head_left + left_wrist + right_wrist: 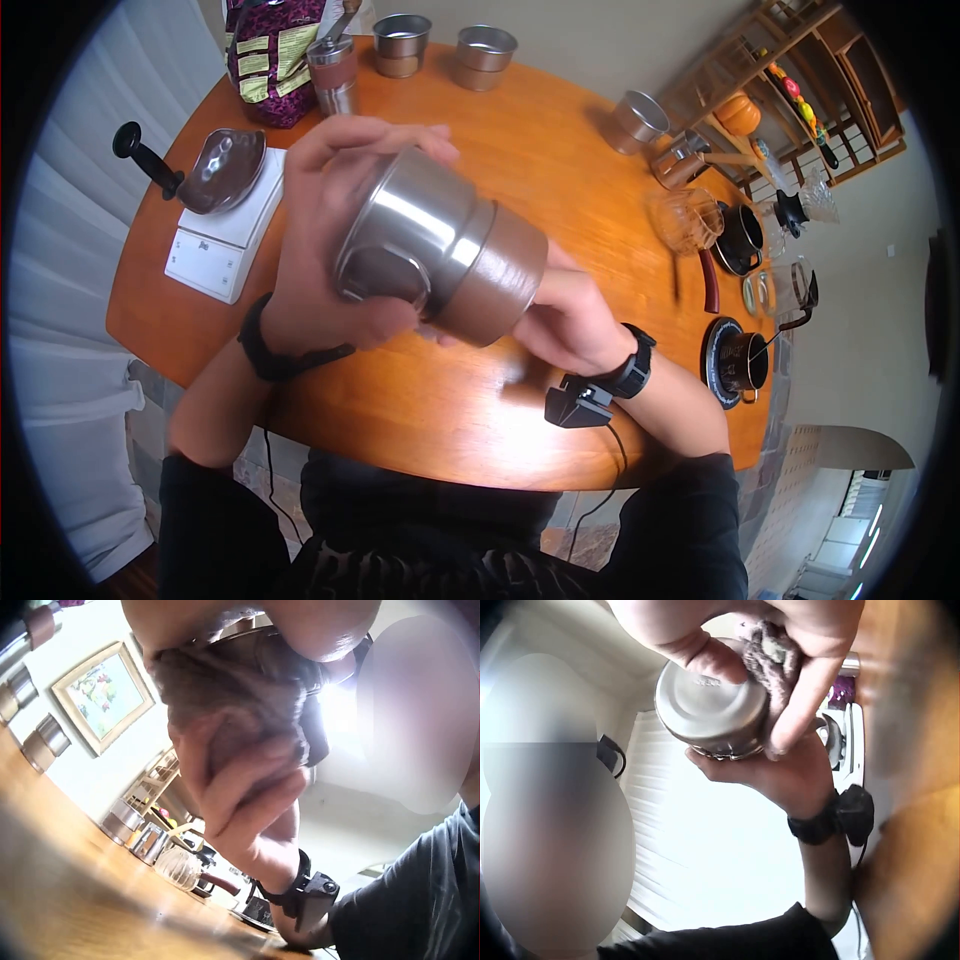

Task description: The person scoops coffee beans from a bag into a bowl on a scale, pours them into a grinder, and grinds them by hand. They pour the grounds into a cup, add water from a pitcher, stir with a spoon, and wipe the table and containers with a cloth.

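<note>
A stepped metal cup point(420, 230) with a fold-out wire handle is held up over the table, tilted on its side. My left hand point(325, 215) grips its wider end, fingers over the top and thumb by the handle. At the narrower end is my right hand point(575, 315), largely behind the cup in the head view. The right wrist view shows the stamped base point(709, 701), with my right thumb over it. A crumpled patterned cloth point(769, 664) is bunched between my right fingers against the cup's side; it looks dark brown in the left wrist view.
A white scale point(215, 245) bearing a dark dish stands left. Behind are a purple bag point(275, 70), a hand grinder point(333, 75) and several metal cups point(485, 55). Along the right edge sit a glass pot point(690, 220), a black pot point(738, 240) and a black mug point(740, 362).
</note>
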{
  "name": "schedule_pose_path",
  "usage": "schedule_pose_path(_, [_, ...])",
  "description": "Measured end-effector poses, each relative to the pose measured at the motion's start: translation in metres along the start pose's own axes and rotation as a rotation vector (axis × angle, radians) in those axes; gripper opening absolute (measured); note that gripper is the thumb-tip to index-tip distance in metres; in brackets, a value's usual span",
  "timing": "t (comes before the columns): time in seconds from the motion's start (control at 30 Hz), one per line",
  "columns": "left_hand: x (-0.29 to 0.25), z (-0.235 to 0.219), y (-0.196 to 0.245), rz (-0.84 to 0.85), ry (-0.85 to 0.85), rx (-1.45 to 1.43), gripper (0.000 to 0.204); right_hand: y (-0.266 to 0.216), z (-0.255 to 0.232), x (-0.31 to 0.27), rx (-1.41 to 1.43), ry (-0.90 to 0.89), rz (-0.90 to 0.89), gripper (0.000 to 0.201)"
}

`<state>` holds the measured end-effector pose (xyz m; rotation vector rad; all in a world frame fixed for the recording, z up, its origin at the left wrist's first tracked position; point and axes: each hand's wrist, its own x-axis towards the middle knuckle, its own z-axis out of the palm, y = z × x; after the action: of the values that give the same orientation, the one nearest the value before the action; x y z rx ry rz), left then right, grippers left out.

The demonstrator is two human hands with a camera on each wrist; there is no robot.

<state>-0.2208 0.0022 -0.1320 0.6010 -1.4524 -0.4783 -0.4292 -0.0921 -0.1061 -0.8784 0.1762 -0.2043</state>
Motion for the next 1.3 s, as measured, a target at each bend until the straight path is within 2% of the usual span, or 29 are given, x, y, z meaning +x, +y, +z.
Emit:
schedule_pose_path(0.1, [0.004,0.002,0.009,0.087,-0.034,0.215,0.092,0.012,-0.009,0.002,0.234,-0.083,0.042,0.061])
schedule_pose_path(0.17, [0.010,-0.013,0.019,0.125,-0.187,0.503,0.085,0.014,-0.011,0.003,0.310,-0.102,0.055,0.059])
schedule_pose_path(0.2, [0.012,-0.009,0.022,0.119,-0.136,0.473,0.071,0.015,-0.014,0.003,0.312,-0.104,0.069,0.058])
schedule_pose_path(0.23, [0.013,-0.011,0.023,0.156,-0.142,0.523,0.070,0.015,-0.016,0.004,0.313,-0.108,0.082,0.057])
schedule_pose_path(0.3, [0.015,-0.017,0.023,0.231,-0.158,0.619,0.067,0.013,-0.014,0.004,0.255,-0.096,0.055,0.053])
schedule_pose_path(0.33, [0.014,-0.021,0.025,0.196,-0.142,0.694,0.071,0.011,-0.012,0.003,0.227,-0.088,0.039,0.052])
schedule_pose_path(0.43, [0.013,-0.028,0.025,0.261,-0.125,0.893,0.077,-0.011,0.004,-0.004,0.063,0.109,0.100,0.043])
schedule_pose_path(0.53, [0.016,-0.029,0.033,0.261,-0.230,1.035,0.077,-0.015,0.005,-0.004,-0.148,0.120,0.204,0.037])
schedule_pose_path(0.73, [0.019,-0.027,0.038,0.254,-0.267,1.015,0.073,-0.026,0.016,-0.011,-0.380,0.119,0.133,0.033])
schedule_pose_path(0.87, [0.020,-0.033,0.036,0.284,-0.410,1.080,0.085,-0.048,0.008,-0.018,-0.396,0.209,0.171,0.032])
schedule_pose_path(0.93, [0.021,-0.034,0.035,0.297,-0.455,1.089,0.087,-0.056,0.007,-0.022,-0.243,0.153,0.090,0.031])
schedule_pose_path(1.0, [0.018,-0.024,0.030,0.233,-0.458,1.051,0.089,-0.058,0.010,-0.018,-0.176,0.216,-0.104,0.031])
schedule_pose_path(1.03, [0.017,-0.020,0.029,0.201,-0.460,1.032,0.090,-0.058,0.009,-0.018,-0.167,0.216,-0.146,0.032])
schedule_pose_path(1.07, [0.018,-0.020,0.031,0.208,-0.455,1.023,0.099,-0.059,0.007,-0.018,-0.157,0.215,-0.188,0.033])
schedule_pose_path(1.1, [0.019,-0.020,0.033,0.193,-0.382,0.994,0.101,-0.060,0.006,-0.018,-0.148,0.215,-0.231,0.033])
schedule_pose_path(1.17, [0.019,-0.020,0.035,0.158,-0.239,0.933,0.107,-0.063,0.006,-0.024,-0.367,0.301,-0.386,0.033])
schedule_pose_path(1.23, [0.011,-0.019,0.026,-0.112,-0.011,0.590,0.115,-0.067,0.014,-0.030,-0.681,0.405,-0.563,0.034])
schedule_pose_path(1.27, [0.008,-0.017,0.023,-0.235,0.071,0.418,0.118,-0.065,0.014,-0.028,-0.926,0.378,-0.666,0.037])
schedule_pose_path(1.3, [0.008,-0.017,0.025,-0.334,0.084,0.305,0.116,-0.064,0.014,-0.026,-1.181,0.378,-0.789,0.041])
